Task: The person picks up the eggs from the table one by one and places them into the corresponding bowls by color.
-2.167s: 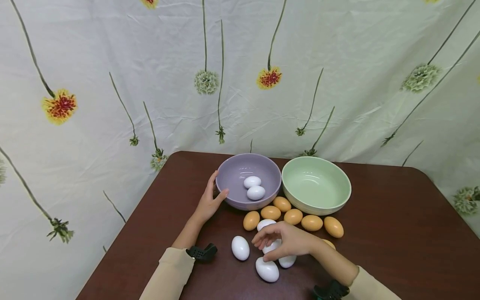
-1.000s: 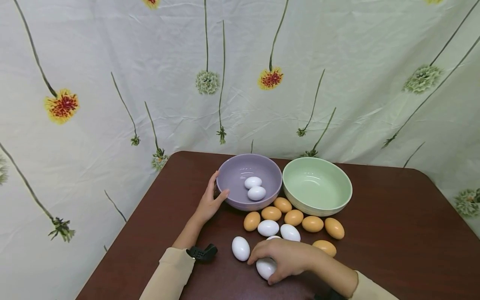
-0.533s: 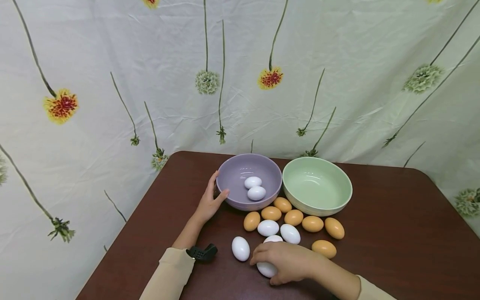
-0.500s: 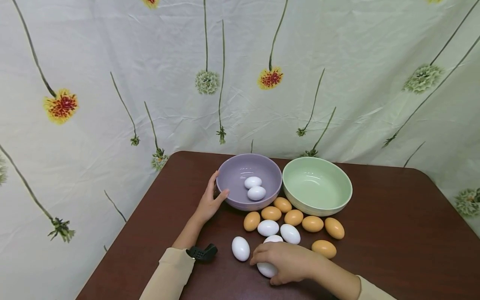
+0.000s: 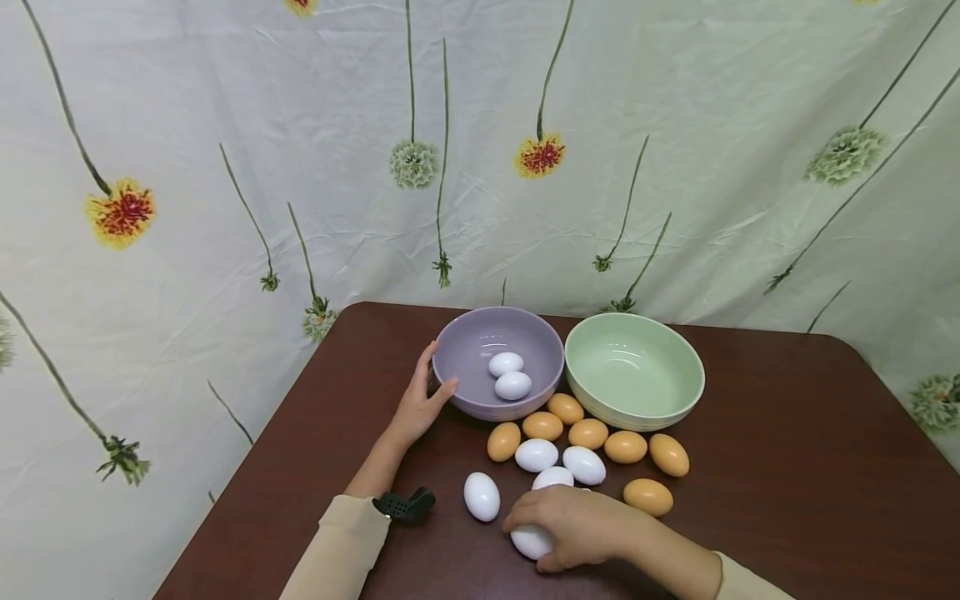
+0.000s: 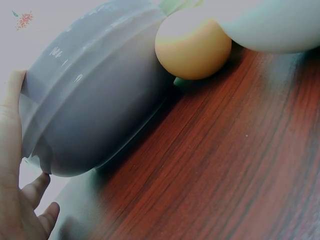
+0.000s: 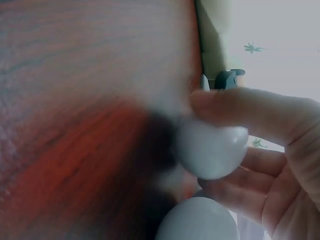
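My left hand [image 5: 416, 407] holds the near left side of a purple bowl [image 5: 468, 387], thumb at its rim and fingers along the outer wall. Two white eggs [image 5: 513, 386] lie inside. My right hand [image 5: 573, 521] grips a white egg [image 5: 531, 542] low over the table; in the right wrist view, thumb and fingers lie on either side of that egg [image 7: 212, 150]. Another white egg [image 7: 200, 222] shows just below. To the left of the right hand lies a lone white egg [image 5: 482, 497]; several more, like the white egg [image 5: 553, 478], sit beyond the hand.
A light green bowl [image 5: 637, 367] with nothing in it stands against the purple bowl's right side. Several brown eggs [image 5: 626, 447] lie in front of both bowls. The dark wooden table [image 5: 787, 467] ends at a flower-patterned cloth [image 5: 337, 125].
My right hand has come down toward the near side of the white eggs and closed its fingers round one. Nearby white eggs shifted slightly. My left hand stays at the purple bowl.
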`<move>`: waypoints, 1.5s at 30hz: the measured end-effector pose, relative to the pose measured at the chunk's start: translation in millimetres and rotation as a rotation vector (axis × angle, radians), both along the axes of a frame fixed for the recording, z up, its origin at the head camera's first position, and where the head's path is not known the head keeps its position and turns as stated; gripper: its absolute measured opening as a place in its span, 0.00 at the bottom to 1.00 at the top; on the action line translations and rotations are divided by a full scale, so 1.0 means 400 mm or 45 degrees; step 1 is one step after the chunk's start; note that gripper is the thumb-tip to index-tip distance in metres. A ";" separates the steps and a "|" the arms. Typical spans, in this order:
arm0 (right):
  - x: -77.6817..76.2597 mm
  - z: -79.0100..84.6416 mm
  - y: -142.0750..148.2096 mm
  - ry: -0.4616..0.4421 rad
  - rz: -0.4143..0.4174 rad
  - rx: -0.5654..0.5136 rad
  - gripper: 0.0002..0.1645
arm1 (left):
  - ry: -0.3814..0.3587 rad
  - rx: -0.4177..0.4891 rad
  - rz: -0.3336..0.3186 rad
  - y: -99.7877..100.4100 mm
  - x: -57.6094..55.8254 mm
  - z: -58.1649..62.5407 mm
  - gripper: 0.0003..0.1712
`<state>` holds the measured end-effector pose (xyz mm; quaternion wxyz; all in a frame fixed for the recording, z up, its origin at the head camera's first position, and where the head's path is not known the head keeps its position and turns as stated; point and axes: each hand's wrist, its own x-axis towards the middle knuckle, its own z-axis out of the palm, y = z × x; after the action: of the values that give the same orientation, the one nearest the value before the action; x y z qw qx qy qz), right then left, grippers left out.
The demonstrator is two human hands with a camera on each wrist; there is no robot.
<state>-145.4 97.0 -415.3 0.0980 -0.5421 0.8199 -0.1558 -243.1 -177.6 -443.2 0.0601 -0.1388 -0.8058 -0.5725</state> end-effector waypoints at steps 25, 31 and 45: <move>-0.082 0.011 0.022 -0.642 -0.224 -0.570 0.29 | 0.002 0.001 0.005 0.000 0.003 -0.002 0.43; -0.092 0.021 0.019 -0.596 -0.237 -0.607 0.29 | 0.007 -0.005 0.008 0.002 0.005 0.003 0.43; -0.139 0.036 -0.007 -0.690 -0.305 -0.760 0.29 | 0.049 0.010 0.039 -0.014 -0.045 -0.081 0.44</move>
<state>-201.1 94.4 -400.9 0.1300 -0.3870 0.7404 -0.5339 -261.0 -183.0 -475.7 0.0848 -0.1371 -0.8042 -0.5721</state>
